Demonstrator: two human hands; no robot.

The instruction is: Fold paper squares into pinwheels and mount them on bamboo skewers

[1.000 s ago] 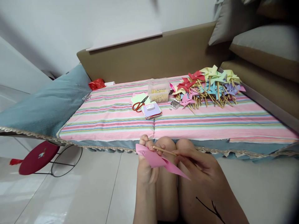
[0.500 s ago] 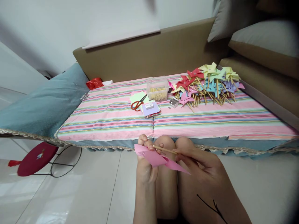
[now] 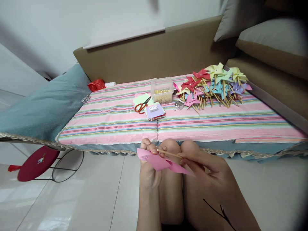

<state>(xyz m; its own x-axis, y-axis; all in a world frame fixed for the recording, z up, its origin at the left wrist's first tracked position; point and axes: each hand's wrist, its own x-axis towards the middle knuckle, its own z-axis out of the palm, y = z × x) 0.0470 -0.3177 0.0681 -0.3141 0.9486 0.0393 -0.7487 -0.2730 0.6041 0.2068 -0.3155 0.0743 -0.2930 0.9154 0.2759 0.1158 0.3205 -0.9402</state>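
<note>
My left hand (image 3: 149, 170) grips a folded pink paper pinwheel (image 3: 157, 162) above my knees. Between the thumb and fingers of my right hand (image 3: 204, 166) is a thin wooden stick (image 3: 169, 153). The stick's far end lies over the pinwheel, close to my left fingertips; whether the two touch is too small to tell. Finished pinwheels (image 3: 214, 85) in several colours lie piled on the striped cloth (image 3: 120, 125). Left of them are a clear box of sticks (image 3: 162, 91), a small open box of pins (image 3: 179, 105), orange-handled scissors (image 3: 142, 105) and stacked paper squares (image 3: 155, 113).
A red plastic bag (image 3: 96, 85) and a white roll (image 3: 110, 84) lie at the back left of the cloth. A dark red stool (image 3: 38, 163) stands on the floor at the left. Grey-brown cushions (image 3: 276, 48) are at the right.
The pinwheel in my left hand has shifted very slightly to the left. Both hands keep their hold, and the view has moved a little.
</note>
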